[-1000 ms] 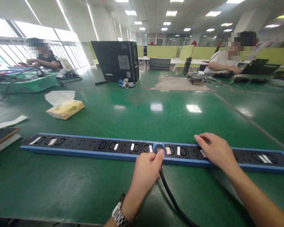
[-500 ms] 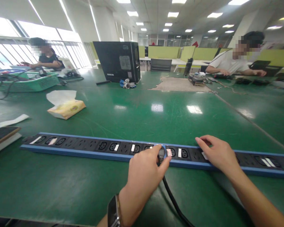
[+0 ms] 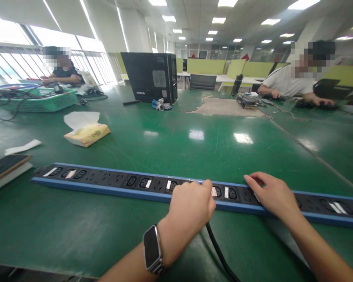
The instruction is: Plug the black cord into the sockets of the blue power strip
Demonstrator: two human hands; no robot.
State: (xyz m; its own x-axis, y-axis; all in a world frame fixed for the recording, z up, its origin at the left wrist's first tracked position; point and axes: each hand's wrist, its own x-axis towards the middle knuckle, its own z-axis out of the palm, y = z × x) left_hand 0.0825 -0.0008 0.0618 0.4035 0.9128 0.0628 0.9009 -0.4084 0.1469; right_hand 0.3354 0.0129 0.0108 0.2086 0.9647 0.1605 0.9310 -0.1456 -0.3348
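Note:
A long power strip [image 3: 106,178] with a blue frame and black sockets lies across the green table. My left hand [image 3: 191,203], a watch on its wrist, is closed over the middle of the strip around a black plug, which its fingers now hide. From under that hand a black cable [image 3: 219,248] runs down toward the bottom edge. My right hand [image 3: 272,194] rests on the strip further right, fingers curved and thumb apart from them, with nothing seen in its grasp.
Beyond the strip are a tissue pack [image 3: 88,134], a black computer case [image 3: 150,77], gloves [image 3: 161,104] and a green basket [image 3: 55,101] of cables. A phone-like dark object [image 3: 7,168] lies at left. Two people sit across the table.
My left hand has turned and closed further over the plug, covering it, and more of the watch face shows. My right hand stays in about the same place. The view has shifted slightly.

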